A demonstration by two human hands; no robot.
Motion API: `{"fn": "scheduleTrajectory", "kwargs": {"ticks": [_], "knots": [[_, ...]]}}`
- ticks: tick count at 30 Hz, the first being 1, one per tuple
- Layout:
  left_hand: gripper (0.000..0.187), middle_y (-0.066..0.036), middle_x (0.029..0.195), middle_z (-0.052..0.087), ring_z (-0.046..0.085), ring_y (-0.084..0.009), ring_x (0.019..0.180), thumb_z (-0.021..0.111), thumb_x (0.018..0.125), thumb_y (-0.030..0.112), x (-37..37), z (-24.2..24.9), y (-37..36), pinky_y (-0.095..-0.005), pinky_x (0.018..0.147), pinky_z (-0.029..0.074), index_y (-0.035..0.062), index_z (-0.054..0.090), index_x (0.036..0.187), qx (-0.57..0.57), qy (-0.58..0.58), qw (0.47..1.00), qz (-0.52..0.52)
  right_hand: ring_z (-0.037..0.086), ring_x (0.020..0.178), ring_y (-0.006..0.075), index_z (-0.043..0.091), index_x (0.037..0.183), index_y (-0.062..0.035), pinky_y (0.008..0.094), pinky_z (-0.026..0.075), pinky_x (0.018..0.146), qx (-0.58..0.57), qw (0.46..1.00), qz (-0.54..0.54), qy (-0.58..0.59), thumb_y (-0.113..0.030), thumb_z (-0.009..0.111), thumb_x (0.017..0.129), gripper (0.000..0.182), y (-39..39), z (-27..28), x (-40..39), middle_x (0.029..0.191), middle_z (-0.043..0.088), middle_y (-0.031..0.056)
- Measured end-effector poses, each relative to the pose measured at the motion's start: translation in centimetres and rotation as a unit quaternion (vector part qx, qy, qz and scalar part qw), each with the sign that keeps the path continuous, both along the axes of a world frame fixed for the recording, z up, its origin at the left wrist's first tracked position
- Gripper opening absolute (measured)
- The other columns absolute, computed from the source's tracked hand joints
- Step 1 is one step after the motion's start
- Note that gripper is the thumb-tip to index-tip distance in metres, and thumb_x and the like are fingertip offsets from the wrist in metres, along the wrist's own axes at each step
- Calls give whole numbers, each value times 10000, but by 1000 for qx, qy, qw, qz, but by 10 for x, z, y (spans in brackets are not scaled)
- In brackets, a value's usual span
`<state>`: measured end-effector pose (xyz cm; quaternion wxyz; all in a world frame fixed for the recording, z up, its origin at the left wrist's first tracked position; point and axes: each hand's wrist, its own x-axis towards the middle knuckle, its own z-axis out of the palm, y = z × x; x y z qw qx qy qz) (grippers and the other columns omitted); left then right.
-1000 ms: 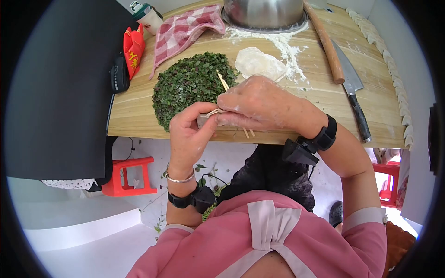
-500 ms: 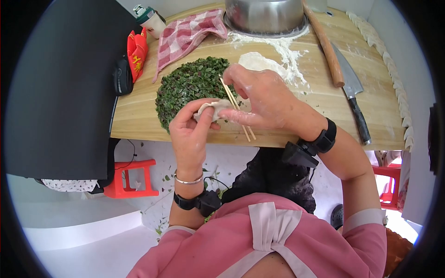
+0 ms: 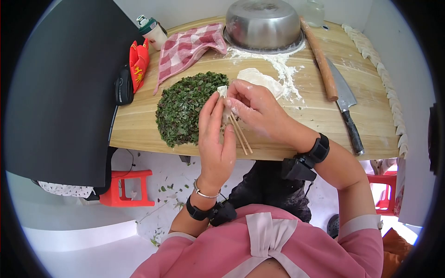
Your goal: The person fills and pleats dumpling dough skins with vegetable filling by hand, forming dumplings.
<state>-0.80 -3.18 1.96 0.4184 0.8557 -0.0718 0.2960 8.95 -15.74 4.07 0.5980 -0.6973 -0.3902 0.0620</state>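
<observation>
A pale dumpling (image 3: 223,91) is held upright between my two hands, partly covered by fingers. My left hand (image 3: 215,132) supports it from the left, with fingers stretched along its side. From the right, my floury right hand (image 3: 262,106) has its thumb and forefinger closed at the dumpling's edge. Wooden chopsticks (image 3: 241,136) lie just beneath my hands, pointing at the table's front edge. To the left of my hands is a large heap of chopped green leaves (image 3: 183,111). Behind my right hand lies a flat dough sheet (image 3: 259,78).
An upturned metal basin (image 3: 263,23) stands at the back amid scattered flour (image 3: 289,69). A rolling pin (image 3: 322,65) rests over a cleaver (image 3: 345,97). Dumplings (image 3: 382,74) line the table's right edge. A checked cloth (image 3: 190,48), bottle (image 3: 152,33) and red stool (image 3: 125,190) are left.
My right hand has come in from above the chopsticks to the dumpling's edge. My left hand has moved right, and the dumpling has turned from lying sideways to upright.
</observation>
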Motion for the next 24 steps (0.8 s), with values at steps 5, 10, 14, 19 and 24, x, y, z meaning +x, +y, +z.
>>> {"fn": "scheduleTrajectory", "kwargs": {"ticks": [5,10,14,19,24], "knots": [[479,-190,1390,374,436,-293,1241,510,867,-4,-1,-5,-4,-374,1013,386,-64,390,1327,-165,3,985,-56,516,590,173,520,843,9,317,433,579,24,999,12,24,-147,485,907,173,1,-6,5,688,537,103],[449,-138,1318,454,499,-228,1184,506,944,166,-2,-2,6,-380,939,464,-8,375,1337,-457,70,877,-129,498,612,91,501,829,-25,257,412,552,67,967,155,188,-136,473,912,141,-8,7,8,664,487,24],[413,-108,1250,546,545,-196,1132,458,984,247,-3,-5,17,-362,884,496,6,426,1318,-552,170,786,-218,479,605,97,501,817,-28,267,398,546,27,973,183,141,-147,476,912,154,-10,2,16,652,483,27],[359,-85,1252,547,558,-176,1114,447,992,196,-4,-8,13,-341,910,484,22,442,1306,-578,174,775,-188,411,599,55,495,822,-49,228,352,535,-38,980,182,71,-203,489,956,204,-9,-1,17,668,439,-24],[309,-72,1216,561,565,-161,1097,445,992,159,-3,-12,13,-330,911,482,30,458,1273,-565,162,791,-167,455,607,207,492,820,-17,321,381,574,-72,985,145,-56,-215,489,936,230,-10,5,18,656,465,97]]}}
